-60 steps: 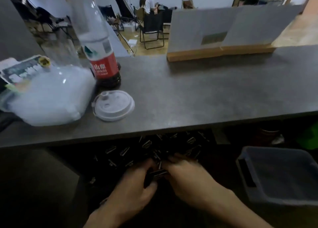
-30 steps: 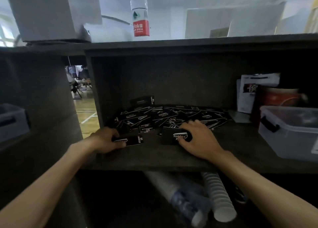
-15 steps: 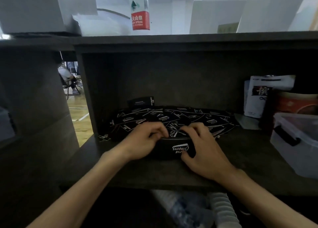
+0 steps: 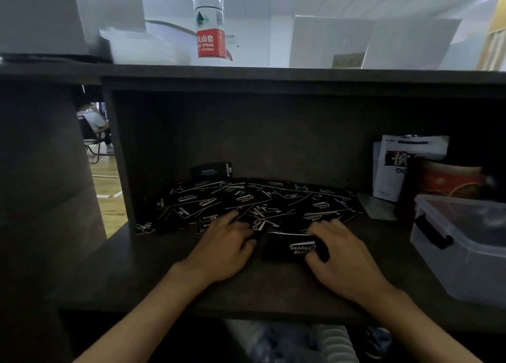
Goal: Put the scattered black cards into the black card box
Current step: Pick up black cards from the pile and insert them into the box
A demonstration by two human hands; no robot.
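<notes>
Black cards (image 4: pixel 246 201) lie scattered at the shelf's (image 4: pixel 137 275) far side. Right hand (image 4: pixel 342 261) grips the black card box (image 4: pixel 290 249) near the front; left hand (image 4: pixel 227 245) pinches a card just left of it.

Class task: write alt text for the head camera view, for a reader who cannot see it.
Two hands work at a heap of scattered black cards on a dark shelf: the right hand grips a black card box, the left hand pinches cards. A clear plastic bin stands at the right.
</notes>
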